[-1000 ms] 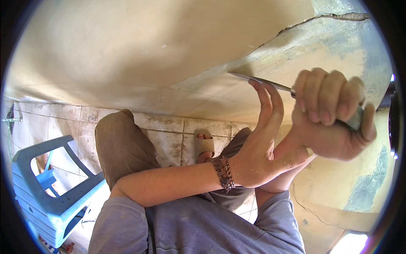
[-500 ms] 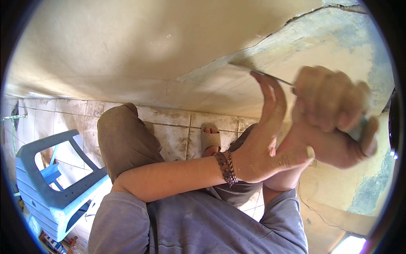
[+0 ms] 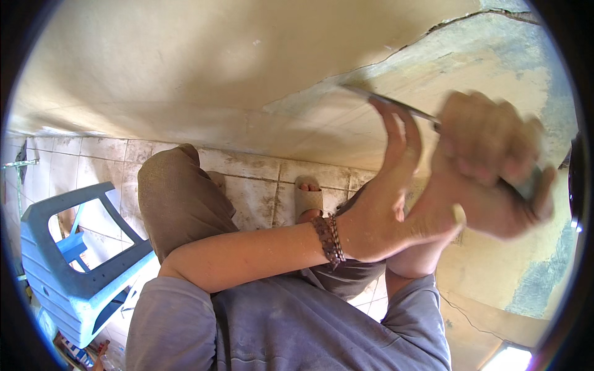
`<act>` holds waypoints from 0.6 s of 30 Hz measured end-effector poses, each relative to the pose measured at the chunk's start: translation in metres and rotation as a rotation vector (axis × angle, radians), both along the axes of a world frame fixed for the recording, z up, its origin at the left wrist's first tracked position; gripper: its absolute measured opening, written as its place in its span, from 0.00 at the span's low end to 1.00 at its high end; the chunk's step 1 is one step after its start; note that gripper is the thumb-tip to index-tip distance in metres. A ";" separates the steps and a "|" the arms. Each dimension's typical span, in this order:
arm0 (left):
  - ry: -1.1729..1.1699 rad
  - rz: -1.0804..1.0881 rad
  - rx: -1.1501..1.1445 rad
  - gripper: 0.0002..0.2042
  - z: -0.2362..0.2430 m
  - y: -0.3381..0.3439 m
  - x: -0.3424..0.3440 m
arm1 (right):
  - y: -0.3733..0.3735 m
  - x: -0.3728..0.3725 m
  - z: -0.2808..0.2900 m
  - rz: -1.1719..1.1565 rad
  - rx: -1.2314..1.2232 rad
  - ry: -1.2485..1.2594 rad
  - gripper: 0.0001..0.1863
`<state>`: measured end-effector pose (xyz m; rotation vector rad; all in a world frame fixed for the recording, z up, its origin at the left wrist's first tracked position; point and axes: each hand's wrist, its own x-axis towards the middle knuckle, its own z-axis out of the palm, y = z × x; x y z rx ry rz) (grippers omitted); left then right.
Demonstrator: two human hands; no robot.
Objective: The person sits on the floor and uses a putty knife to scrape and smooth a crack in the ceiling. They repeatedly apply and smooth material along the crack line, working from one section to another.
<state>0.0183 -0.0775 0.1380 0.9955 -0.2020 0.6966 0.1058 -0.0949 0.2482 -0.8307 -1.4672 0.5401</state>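
My right hand (image 3: 495, 142), blurred by motion, is closed round the dark handle of a scraper (image 3: 396, 104). Its thin metal blade shows almost edge-on and slants up to the left, with the tip at the wall (image 3: 204, 55). Beside it, the fingers of my left hand (image 3: 396, 204) stretch upward, their tips at the blade's underside. The left thumb points out to the right, below my right wrist. The tip lies near the lower end of a crack (image 3: 427, 31) that borders a paler, worn patch of wall.
A blue plastic stool (image 3: 80, 290) stands on the left. Stained white tiles (image 3: 247, 191) cover the floor below the wall, where my slippered foot (image 3: 308, 196) rests. Several small things (image 3: 86, 355) lie at the lower left. A thin cord (image 3: 470, 315) runs along the wall at the lower right.
The view has shifted slightly. My right hand and the scraper sit a little farther right in the picture; the left fingers stay at the blade.
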 end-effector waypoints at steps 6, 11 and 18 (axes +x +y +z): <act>0.031 0.101 0.329 0.56 -0.003 0.007 -0.004 | -0.009 -0.003 0.000 -0.142 0.031 0.060 0.14; -0.043 -0.010 0.377 0.64 0.008 0.009 0.007 | -0.028 0.007 0.027 -0.230 0.106 0.137 0.13; -0.084 0.066 0.420 0.64 0.002 0.001 0.017 | -0.040 0.019 0.032 -0.173 0.108 0.157 0.14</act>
